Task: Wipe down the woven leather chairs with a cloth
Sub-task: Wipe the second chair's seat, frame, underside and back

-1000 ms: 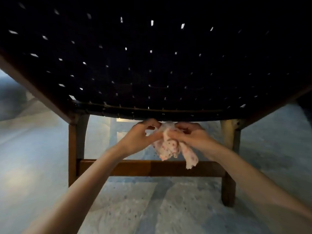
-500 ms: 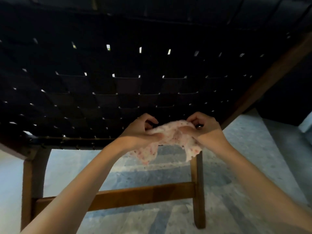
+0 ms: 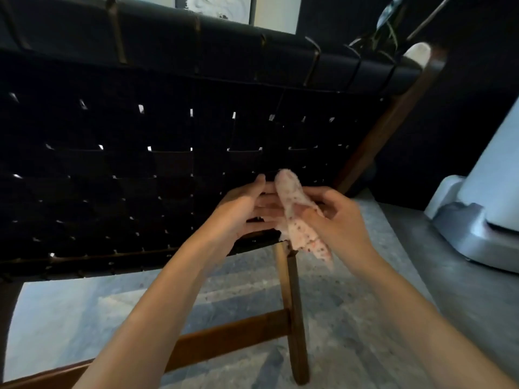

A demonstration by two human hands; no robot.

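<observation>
Left hand [image 3: 244, 211] let go since 0.5 s ago: fingers straight, released. Right hand [image 3: 339, 220] fingers curled, gripping cloth [image 3: 302, 234]. Cloth, earlier bunched, now elongated across left fingertips, in front of chair [image 3: 168, 169] weave.

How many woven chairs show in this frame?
1. The black woven chair fills the left and centre of the view, just beyond the right hand, which holds the cloth. Other chairs may be out of frame.
</observation>
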